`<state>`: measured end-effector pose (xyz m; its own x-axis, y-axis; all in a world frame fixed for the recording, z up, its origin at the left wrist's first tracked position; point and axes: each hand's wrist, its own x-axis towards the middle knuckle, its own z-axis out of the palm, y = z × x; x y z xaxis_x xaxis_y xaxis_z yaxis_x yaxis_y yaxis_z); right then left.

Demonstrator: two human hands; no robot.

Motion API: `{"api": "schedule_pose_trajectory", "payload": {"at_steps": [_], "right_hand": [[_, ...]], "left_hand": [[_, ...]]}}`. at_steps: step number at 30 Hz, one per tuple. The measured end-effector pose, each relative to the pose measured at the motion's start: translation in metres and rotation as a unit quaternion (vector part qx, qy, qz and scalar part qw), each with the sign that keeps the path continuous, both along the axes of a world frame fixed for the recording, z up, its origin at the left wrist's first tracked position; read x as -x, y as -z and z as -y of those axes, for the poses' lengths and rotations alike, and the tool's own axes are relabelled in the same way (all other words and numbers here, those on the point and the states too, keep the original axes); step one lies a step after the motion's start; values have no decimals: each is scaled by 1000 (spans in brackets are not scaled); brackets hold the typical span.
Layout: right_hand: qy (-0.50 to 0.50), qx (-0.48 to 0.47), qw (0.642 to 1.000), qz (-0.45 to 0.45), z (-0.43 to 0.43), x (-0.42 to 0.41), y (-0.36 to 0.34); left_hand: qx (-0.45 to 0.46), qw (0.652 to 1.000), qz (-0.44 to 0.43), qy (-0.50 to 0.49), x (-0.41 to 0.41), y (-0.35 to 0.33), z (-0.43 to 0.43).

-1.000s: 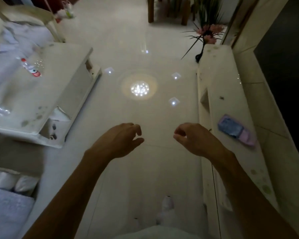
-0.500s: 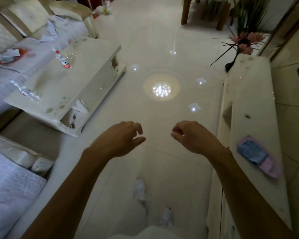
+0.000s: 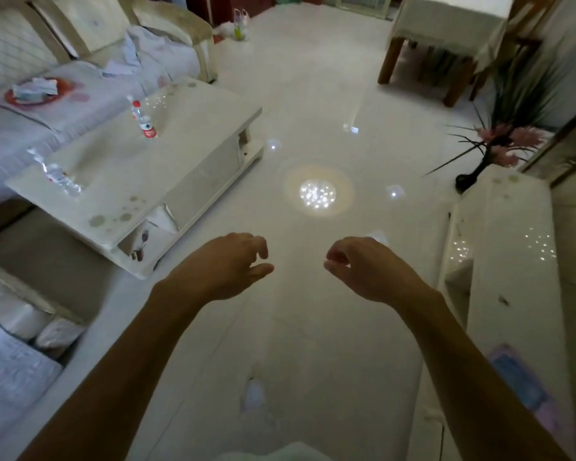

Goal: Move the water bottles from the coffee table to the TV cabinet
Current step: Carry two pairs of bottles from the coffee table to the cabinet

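Observation:
Two water bottles stand on the white coffee table [image 3: 140,181] at the left. One bottle with a red label and red cap [image 3: 143,120] is near the table's far side. A clear bottle [image 3: 56,174] leans near the table's left edge. The long white TV cabinet [image 3: 509,267] runs along the right. My left hand [image 3: 226,264] and my right hand [image 3: 363,267] hover over the floor between the two, fingers loosely curled, holding nothing, well short of the bottles.
A sofa [image 3: 64,78] with papers and cloth lies behind the coffee table. A dark vase with pink flowers [image 3: 492,151] stands at the cabinet's far end. A blue-pink packet [image 3: 519,390] lies on the cabinet near me. A wooden table [image 3: 446,44] is beyond.
The view has swung left and up, bringing the whole coffee table and sofa into sight. Both hands keep the same empty pose in front of me.

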<state>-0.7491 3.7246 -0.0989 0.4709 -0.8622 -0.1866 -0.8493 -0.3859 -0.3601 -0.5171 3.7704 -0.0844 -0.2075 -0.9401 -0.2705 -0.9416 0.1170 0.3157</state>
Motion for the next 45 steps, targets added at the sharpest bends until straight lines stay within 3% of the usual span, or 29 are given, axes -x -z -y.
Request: {"api": "schedule_pose_trajectory", "payload": {"at_steps": [8, 17, 37, 45], "right_hand": [[-59, 17, 998, 24, 96, -106, -24], [-115, 14, 993, 27, 180, -163, -28], [-112, 17, 993, 39, 450, -107, -32], [-110, -13, 993, 32, 535, -111, -16]], "left_hand": [[18, 999, -17, -40, -82, -25, 79], [21, 994, -29, -107, -136, -27, 138], [18, 992, -29, -125, -91, -34, 408], [-26, 993, -34, -113, -87, -19, 488]]}}
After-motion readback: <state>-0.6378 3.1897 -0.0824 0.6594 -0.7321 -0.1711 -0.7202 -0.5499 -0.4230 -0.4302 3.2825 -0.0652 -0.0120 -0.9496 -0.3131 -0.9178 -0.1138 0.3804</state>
